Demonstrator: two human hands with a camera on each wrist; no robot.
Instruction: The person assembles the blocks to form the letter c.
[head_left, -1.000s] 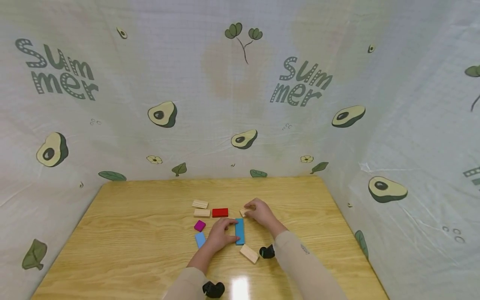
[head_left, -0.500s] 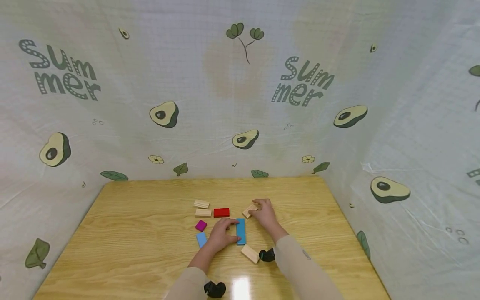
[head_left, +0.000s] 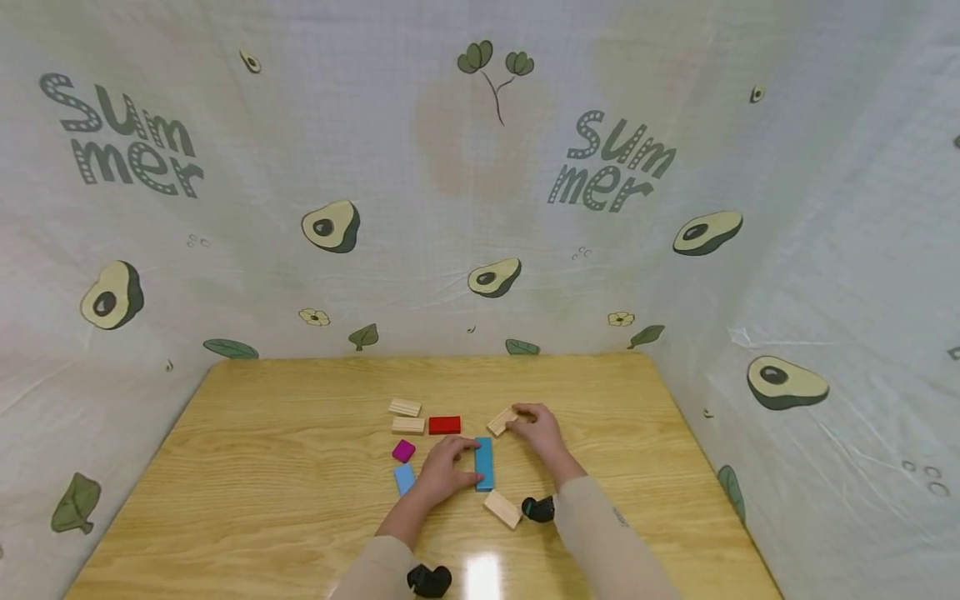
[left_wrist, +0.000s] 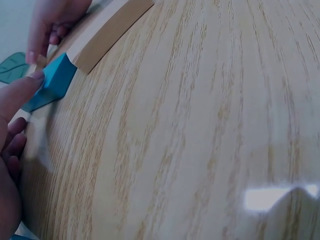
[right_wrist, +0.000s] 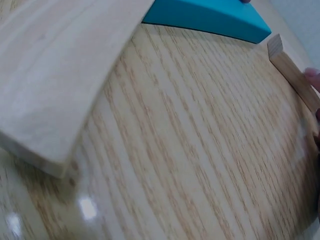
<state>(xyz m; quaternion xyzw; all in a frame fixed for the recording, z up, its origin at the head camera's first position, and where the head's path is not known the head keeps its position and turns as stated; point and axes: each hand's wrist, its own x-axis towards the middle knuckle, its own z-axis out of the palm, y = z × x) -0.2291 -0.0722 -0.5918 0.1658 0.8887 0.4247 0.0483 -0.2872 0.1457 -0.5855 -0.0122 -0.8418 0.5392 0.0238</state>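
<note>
My left hand (head_left: pixel 444 468) holds a blue wooden block (head_left: pixel 484 464) lying lengthwise away from me, thumb at its near end and a finger at its far end. In the left wrist view, the thumb presses the end of this blue block (left_wrist: pixel 56 82). Beyond it to the right, my right hand (head_left: pixel 542 432) pinches the right end of a plain wooden block (head_left: pixel 500 422), which lies slanted near the blue block's far end. The right wrist view catches only fingertips (right_wrist: pixel 312 75) at the plain block's (right_wrist: pixel 290 72) side.
Another plain block (head_left: pixel 502 509) lies slanted just nearer than the blue one. Left of it are a red block (head_left: pixel 445 425), two plain blocks (head_left: pixel 408 426), a magenta piece (head_left: pixel 403 451) and a light blue block (head_left: pixel 404 478). Patterned cloth (head_left: pixel 480 183) surrounds the table (head_left: pixel 285 450).
My right hand has shifted a little to the right, and more of its plain block now shows, slightly right of where it was. The left hand stays on the blue block.
</note>
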